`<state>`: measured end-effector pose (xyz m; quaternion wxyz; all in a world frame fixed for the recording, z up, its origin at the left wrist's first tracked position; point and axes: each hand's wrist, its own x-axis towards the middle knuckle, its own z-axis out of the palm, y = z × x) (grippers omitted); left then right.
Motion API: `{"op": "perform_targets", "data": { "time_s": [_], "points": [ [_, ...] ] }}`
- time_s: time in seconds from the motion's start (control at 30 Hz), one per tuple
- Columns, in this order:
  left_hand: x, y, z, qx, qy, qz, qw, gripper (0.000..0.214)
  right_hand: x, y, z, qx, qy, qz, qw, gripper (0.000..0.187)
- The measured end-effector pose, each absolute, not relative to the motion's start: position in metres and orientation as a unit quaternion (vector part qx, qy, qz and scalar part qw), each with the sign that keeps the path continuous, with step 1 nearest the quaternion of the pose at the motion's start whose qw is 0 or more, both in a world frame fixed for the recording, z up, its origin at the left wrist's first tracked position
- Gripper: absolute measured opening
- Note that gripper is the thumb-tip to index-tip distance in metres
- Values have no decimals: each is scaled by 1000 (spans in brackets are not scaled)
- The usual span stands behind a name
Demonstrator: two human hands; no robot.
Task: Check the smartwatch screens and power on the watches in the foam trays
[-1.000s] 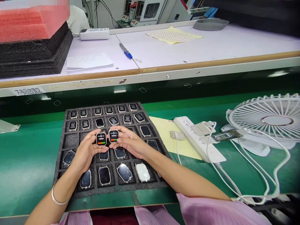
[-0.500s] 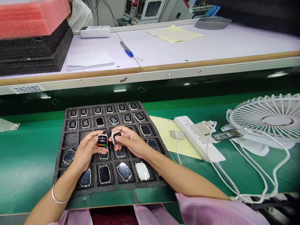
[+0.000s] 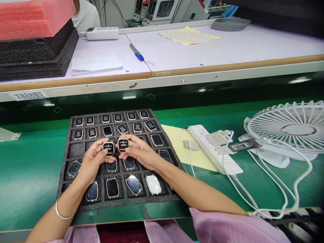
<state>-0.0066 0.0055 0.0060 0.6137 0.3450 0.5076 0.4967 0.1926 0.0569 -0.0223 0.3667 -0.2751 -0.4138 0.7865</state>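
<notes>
My left hand grips a strapless smartwatch by its edges, the thumb resting on its lit screen. A second smartwatch is held in my right hand, its thumb at the lower right of the screen. Both screens show white text above a red and green strip. The two watches are side by side, faces up, above a grey foam tray. Several more watch bodies sit in the tray's compartments, among them a dark-screened watch and a white-faced one. My hands hide some middle compartments.
Right of the tray lie a yellow sheet, a white power strip with cables, and a white fan. Behind, a raised shelf holds a pen, paper and stacked foam. A person in white is beyond it.
The watch in my right hand has turned to face me, and its text and coloured strip now show. My left thumb has moved onto the screen of the left watch.
</notes>
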Motion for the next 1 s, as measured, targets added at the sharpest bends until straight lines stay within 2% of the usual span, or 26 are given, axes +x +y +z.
{"op": "perform_targets", "data": {
  "time_s": [0.13,0.4,0.63,0.87,1.0],
  "points": [
    [-6,6,5,366,506,500,599,57,192,58,-23,-276,-408,786,374,52],
    [-6,7,4,376,511,495,594,60,192,57,-21,-284,-424,779,366,50],
    [-5,7,4,389,508,501,582,52,192,57,-23,-285,-441,770,362,46],
    [-4,6,6,375,495,501,602,53,193,57,-23,-279,-445,766,371,51],
    [-5,5,7,368,500,494,608,49,193,56,-23,-289,-446,769,356,42]
  ]
}}
